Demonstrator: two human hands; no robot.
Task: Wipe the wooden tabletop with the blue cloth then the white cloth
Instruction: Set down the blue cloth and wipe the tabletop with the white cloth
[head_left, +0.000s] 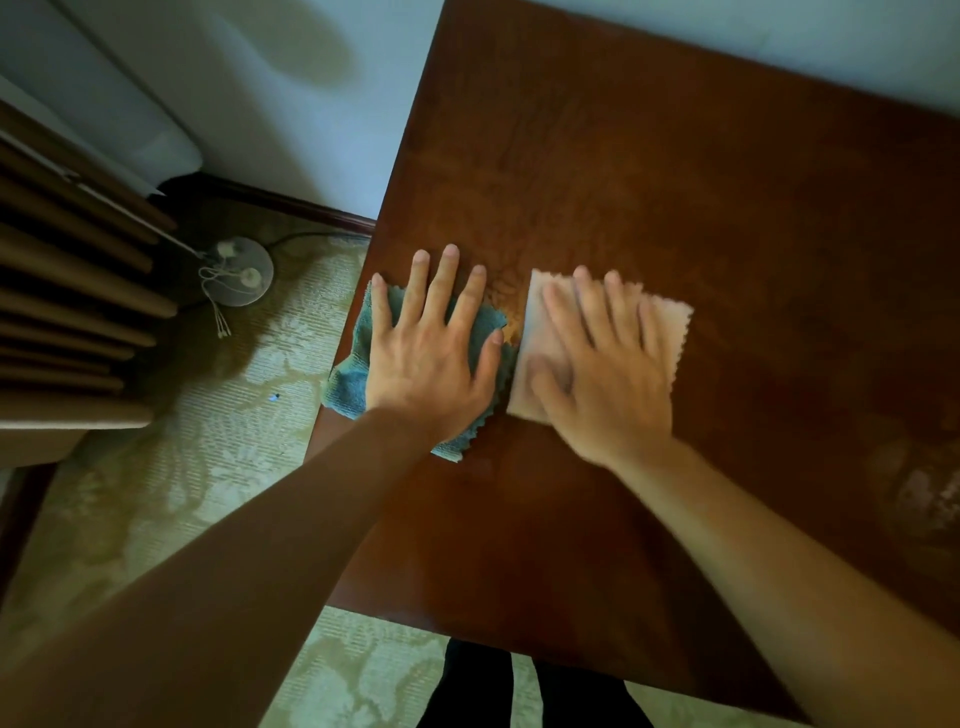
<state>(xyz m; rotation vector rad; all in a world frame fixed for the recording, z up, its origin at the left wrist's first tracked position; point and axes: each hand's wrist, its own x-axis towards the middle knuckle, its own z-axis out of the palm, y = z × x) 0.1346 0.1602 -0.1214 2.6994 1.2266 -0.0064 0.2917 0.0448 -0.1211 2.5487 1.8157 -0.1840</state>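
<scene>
Both hands are down flat on the table (675, 218) at once. The left hand (431, 358) lies spread on the blue cloth (348, 379), fingers straight and pressing rather than clutching – the cloth bunches out from under the palm toward the table's left edge, and a corner hangs slightly over it. Just to the right of that hand, almost touching its thumb, the right hand (597, 374) presses the white cloth (670, 322) the same way, fingers straight and splayed, nothing curled round the fabric. That hand is blurred, so I'd judge it the one in motion

How far along – the blue cloth sits parked at the near-left corner while the white one is under the moving hand, so my guess is the blue pass is done or nearly so and the white pass is under way. Beyond the fingertips and off to the right of the white cloth lies most of the wood, and it shows no clear sign of whether it has been wiped; I cannot tell how much is left
</scene>
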